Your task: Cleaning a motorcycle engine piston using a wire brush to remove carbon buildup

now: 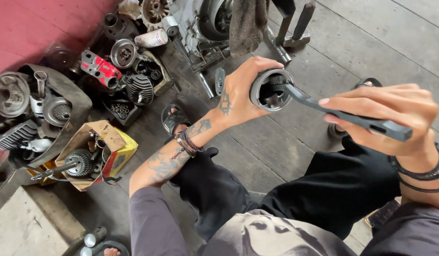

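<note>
Grey metal cylinder (270, 90), hollow and open-ended toward the camera, sits at centre frame, clasped in the left hand (241, 92), fingers curled over its top rim and thumb under. Right hand (388, 114), at right of frame, is clenched round the handle of a dark brush (343, 114); the brush's bristled head reaches into the mouth of the cylinder, touching the upper inner wall. Left forearm tattooed, with braided bracelets (187, 143) at the wrist; black cord bands (421, 173) on the right wrist. Below the hands, black trousers (319, 189) cover bent knees, and a grey printed shirt fills the bottom edge. One sandalled foot (174, 118) shows just left of the left wrist, on the worn plank floor (381, 42). At lower left, an open yellow cardboard box (98, 151) holds a toothed gear on a shaft (79, 163). Upper left, against a red wall (34, 28), a heap of engine parts: a finned cylinder head (140, 88), a red casing (102, 67), round metal housings (9, 94). Top centre, a larger engine block (207, 21) with a dirty rag (247, 23) draped over it, a metal stand (293, 33) just to its right. Pale concrete slab (25, 225) at bottom left corner.
</note>
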